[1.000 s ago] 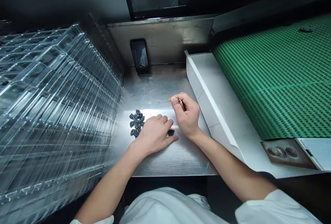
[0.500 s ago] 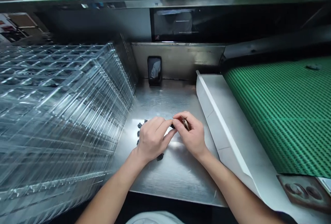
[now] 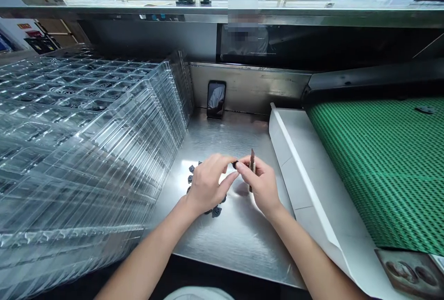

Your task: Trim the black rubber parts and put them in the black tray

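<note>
In front of me, my left hand (image 3: 210, 182) is closed in a pinch, its index finger and thumb at a small black plastic part (image 3: 235, 165). My right hand (image 3: 262, 182) grips the same part from the other side between thumb and index finger. A slim knife (image 3: 252, 168) with a pointed brownish blade also sits in my right hand, standing roughly upright between the fingers. Several similar black parts lie on the metal worktop (image 3: 236, 240) beside and beneath my left hand; one toothed round piece (image 3: 217, 211) shows clearly below it. My left hand hides some others.
Tall stacks of clear plastic trays (image 3: 132, 119) fill the left side. A phone (image 3: 216, 100) leans against the back panel. To the right run a white chute (image 3: 312, 166) and a green conveyor belt (image 3: 381, 152) carrying a dark part (image 3: 426, 109).
The view has tilted and shifted slightly. The knife in my right hand has turned more upright, showing its blade. Both hands still meet at the small black part.
</note>
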Tool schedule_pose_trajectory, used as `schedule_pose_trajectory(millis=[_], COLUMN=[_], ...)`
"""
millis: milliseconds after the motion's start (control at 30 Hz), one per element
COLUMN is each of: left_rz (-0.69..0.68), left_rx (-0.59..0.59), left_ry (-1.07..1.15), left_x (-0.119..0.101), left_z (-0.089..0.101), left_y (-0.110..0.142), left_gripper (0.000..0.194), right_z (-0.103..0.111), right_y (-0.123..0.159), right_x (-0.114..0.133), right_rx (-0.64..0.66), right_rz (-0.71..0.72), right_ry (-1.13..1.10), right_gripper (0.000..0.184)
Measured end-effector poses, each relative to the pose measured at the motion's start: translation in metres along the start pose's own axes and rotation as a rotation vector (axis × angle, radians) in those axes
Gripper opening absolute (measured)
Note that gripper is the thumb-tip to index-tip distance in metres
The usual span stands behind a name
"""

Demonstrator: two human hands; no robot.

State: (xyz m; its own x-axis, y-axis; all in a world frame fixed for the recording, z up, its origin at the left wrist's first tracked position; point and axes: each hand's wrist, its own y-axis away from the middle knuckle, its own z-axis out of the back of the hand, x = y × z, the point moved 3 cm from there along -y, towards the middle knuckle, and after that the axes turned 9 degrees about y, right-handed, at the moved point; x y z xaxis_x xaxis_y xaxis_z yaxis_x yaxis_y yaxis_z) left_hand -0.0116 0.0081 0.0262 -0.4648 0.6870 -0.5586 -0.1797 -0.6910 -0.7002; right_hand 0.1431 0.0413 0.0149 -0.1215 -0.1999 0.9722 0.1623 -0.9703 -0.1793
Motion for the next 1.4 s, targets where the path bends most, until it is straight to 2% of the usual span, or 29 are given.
schedule_pose_trajectory(millis=[67, 133, 267, 400, 500, 567, 667, 833, 900, 1000, 1100, 1233, 1400], left_rz=[0.164, 0.302, 0.389, 0.526, 0.685, 0.759, 0.809, 0.854, 0.857, 0.860, 0.850, 0.864, 0.882], left_rx=[-0.039, -0.026, 0.000, -0.030, -0.039, -0.034, -0.038, -0.040, -0.052, -0.132, -0.211, -0.214, -0.211], left_ry=[0.175, 0.326, 0.507, 0.716, 1.000, 1.173, 1.313, 1.427, 1.432, 1.429, 1.413, 1.405, 1.430], left_x=[0.002, 0.002, 0.001, 0.005, 0.008, 0.007, 0.006, 0.004, 0.005, 0.007, 0.008, 0.008, 0.007], left_z=[0.001, -0.001, -0.007, -0.016, -0.023, -0.026, -0.025, -0.024, -0.023, -0.021, -0.017, -0.017, -0.019], left_y=[0.001, 0.002, 0.003, 0.006, 0.007, 0.006, 0.003, 0.002, 0.002, 0.001, -0.001, 0.000, 0.001], left_gripper=[0.025, 0.026, 0.028, 0.033, 0.037, 0.038, 0.034, 0.030, 0.028, 0.026, 0.028, 0.031, 0.032], right_z=[-0.001, -0.004, -0.011, -0.007, -0.004, -0.003, -0.004, -0.004, -0.002, 0.000, 0.001, -0.002, -0.006], right_y=[0.001, 0.002, 0.004, 0.005, 0.007, 0.008, 0.008, 0.009, 0.008, 0.007, 0.007, 0.009, 0.010], right_x=[-0.003, -0.007, -0.013, -0.009, -0.002, 0.001, 0.002, 0.003, 0.003, 0.003, 0.002, 0.002, 0.002], right_rx=[0.002, 0.035, 0.083, 0.007, -0.054, -0.080, -0.098, -0.119, -0.136, -0.143, -0.116, -0.081, -0.078], right_rz=[-0.030, -0.060, -0.104, 0.073, 0.240, 0.302, 0.310, 0.293, 0.307, 0.373, 0.446, 0.498, 0.541], right_ry=[-0.099, -0.203, -0.307, -0.113, 0.056, 0.137, 0.179, 0.207, 0.258, 0.371, 0.468, 0.578, 0.693], right_gripper=[0.029, 0.032, 0.037, 0.035, 0.030, 0.027, 0.026, 0.027, 0.025, 0.016, 0.022, 0.030, 0.026])
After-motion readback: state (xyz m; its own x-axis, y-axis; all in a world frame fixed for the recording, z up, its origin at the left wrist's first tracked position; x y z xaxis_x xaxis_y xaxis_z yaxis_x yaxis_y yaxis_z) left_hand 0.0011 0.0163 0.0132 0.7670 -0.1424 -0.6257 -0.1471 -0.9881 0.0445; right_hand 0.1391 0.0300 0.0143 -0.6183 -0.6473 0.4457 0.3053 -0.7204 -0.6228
